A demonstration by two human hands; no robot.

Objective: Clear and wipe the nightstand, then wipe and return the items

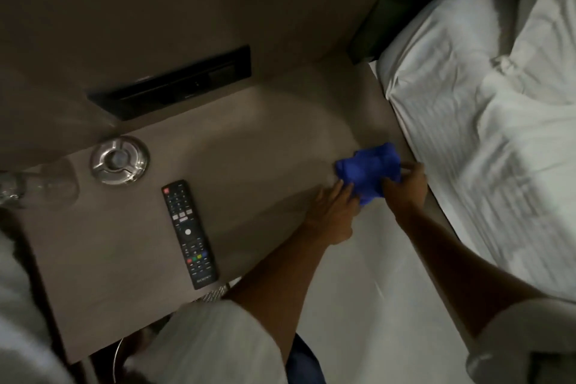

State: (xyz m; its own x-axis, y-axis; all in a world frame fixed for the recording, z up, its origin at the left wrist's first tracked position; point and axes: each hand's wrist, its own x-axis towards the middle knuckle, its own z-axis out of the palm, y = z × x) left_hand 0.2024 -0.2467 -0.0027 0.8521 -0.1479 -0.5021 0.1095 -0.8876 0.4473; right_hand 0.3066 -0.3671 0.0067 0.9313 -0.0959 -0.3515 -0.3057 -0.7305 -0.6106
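Observation:
A crumpled blue cloth point(369, 170) lies at the right end of the grey-brown nightstand point(255, 146), close to the bed. My left hand point(335, 212) grips its lower left part and my right hand point(405, 184) holds its right side. A black remote control point(188, 234) lies lengthwise near the front edge of the top. Behind it sits a round metal ashtray point(120, 160). At the far left edge stands clear glassware point(37, 187), blurred.
A bed with white sheets point(486, 134) borders the nightstand on the right. A black switch panel point(174, 87) is set into the wall behind. White fabric point(18, 305) shows at the lower left. My white sleeves fill the bottom of the view.

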